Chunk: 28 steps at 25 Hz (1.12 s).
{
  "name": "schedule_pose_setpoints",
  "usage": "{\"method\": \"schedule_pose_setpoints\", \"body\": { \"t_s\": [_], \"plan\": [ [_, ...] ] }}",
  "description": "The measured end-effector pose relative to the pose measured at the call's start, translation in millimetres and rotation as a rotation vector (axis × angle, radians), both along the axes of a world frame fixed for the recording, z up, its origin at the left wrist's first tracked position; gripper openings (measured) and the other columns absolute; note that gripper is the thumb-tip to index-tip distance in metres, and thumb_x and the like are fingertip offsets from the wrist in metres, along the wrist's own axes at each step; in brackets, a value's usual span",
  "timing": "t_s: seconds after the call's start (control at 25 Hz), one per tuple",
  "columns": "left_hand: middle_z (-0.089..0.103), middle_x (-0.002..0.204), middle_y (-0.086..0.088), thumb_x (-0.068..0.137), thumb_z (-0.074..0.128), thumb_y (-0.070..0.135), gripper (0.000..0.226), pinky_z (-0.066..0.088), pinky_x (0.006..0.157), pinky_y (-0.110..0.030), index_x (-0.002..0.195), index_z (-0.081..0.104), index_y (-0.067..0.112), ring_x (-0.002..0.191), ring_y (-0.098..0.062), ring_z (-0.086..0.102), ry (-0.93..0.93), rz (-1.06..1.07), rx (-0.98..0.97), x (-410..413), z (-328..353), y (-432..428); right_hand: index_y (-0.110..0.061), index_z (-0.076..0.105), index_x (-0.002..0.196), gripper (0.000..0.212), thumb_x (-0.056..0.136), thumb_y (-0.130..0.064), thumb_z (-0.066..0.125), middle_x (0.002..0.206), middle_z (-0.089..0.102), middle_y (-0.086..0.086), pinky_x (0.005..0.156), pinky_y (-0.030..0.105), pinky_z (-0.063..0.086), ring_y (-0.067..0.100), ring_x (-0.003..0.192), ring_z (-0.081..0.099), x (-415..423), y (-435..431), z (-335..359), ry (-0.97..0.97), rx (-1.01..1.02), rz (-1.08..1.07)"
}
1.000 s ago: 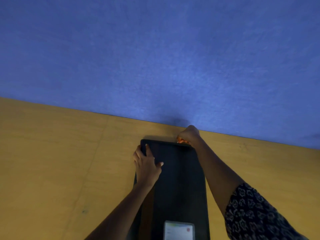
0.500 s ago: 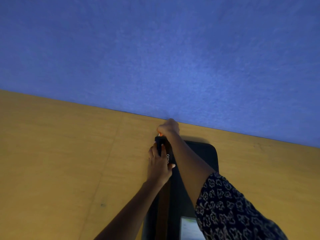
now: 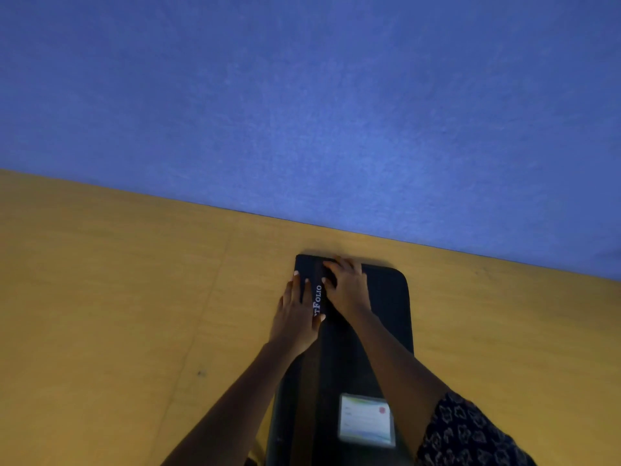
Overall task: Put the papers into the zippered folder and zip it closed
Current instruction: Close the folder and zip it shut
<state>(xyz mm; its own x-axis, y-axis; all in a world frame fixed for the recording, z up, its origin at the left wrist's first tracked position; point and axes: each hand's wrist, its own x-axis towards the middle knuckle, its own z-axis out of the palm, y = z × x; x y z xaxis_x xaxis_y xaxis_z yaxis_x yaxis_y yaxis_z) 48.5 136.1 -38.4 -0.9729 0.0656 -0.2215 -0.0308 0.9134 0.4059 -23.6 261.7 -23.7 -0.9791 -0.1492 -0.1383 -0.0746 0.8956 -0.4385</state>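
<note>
A black zippered folder (image 3: 386, 297) lies closed and flat on the yellow table (image 3: 117, 297), its far end close to the blue wall. A strip with white lettering (image 3: 317, 301) runs along its left side, and a white label card (image 3: 366, 420) sits near its close end. My left hand (image 3: 295, 314) lies flat on the folder's far left edge, fingers together and pointing away. My right hand (image 3: 347, 287) rests palm down on the far end, its fingertips at the far edge. No loose papers are visible.
A blue felt-like wall (image 3: 302, 112) rises straight behind the table's far edge. Bare yellow tabletop spreads left and right of the folder. A patterned dark sleeve (image 3: 470, 435) covers my right upper arm at the lower right.
My right hand moved from the folder's far right corner leftwards along the far edge with the orange zipper pull, then came to rest flat on top. My left hand stayed on the folder's left side.
</note>
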Motion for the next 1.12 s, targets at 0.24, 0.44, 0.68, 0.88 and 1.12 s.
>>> {"method": "schedule_pose_setpoints", "body": {
  "t_s": [0.24,0.44,0.68,0.88,1.12],
  "plan": [
    [-0.008,0.162,-0.01,0.095,0.046,0.045,0.078,0.016,0.118,-0.043,0.154,0.003,0.016,0.149,-0.029,0.001,-0.038,0.025,-0.024,47.5,4.1,2.7,-0.035,0.028,0.149,0.05,0.1,-0.044,0.035,0.162,0.014,0.001,0.115,0.051,0.019,0.027,0.15,0.005,89.2,68.9,-26.7,0.014,0.199,0.07],
    [0.028,0.154,-0.008,0.09,0.061,0.031,0.076,0.037,0.109,-0.043,0.151,0.02,0.012,0.137,-0.03,0.032,-0.087,0.37,0.171,91.7,20.3,7.8,-0.029,0.034,0.148,0.053,0.097,-0.042,0.045,0.161,0.018,0.006,0.113,0.049,0.026,0.032,0.146,0.015,154.1,110.3,-25.1,-0.024,0.155,-0.1],
    [0.064,0.119,-0.015,0.087,0.063,0.015,0.038,0.047,0.088,-0.037,0.125,0.06,0.01,0.11,-0.033,0.058,-0.114,0.676,0.329,117.3,28.7,9.2,-0.004,0.057,0.127,0.04,0.091,-0.02,0.061,0.12,0.059,0.022,0.094,0.045,0.048,0.038,0.11,0.054,184.0,133.4,-15.9,-0.13,-0.263,-0.616],
    [0.068,0.113,-0.016,0.085,0.067,0.016,0.034,0.047,0.082,-0.029,0.118,0.067,0.01,0.104,-0.033,0.061,-0.248,0.84,0.507,104.8,33.7,3.4,-0.007,0.07,0.11,0.027,0.087,-0.02,0.065,0.106,0.071,0.02,0.084,0.038,0.052,0.037,0.1,0.063,170.7,129.8,-6.0,-0.264,-0.4,-0.738],
    [0.067,0.115,-0.016,0.082,0.072,0.024,0.04,0.052,0.09,-0.033,0.119,0.067,0.01,0.106,-0.032,0.062,-0.356,0.82,0.433,93.8,24.4,-25.0,-0.008,0.071,0.111,0.028,0.085,-0.014,0.069,0.103,0.072,0.019,0.082,0.039,0.055,0.036,0.094,0.065,165.0,124.2,-8.3,-0.293,-0.484,-0.825]
  ]
}}
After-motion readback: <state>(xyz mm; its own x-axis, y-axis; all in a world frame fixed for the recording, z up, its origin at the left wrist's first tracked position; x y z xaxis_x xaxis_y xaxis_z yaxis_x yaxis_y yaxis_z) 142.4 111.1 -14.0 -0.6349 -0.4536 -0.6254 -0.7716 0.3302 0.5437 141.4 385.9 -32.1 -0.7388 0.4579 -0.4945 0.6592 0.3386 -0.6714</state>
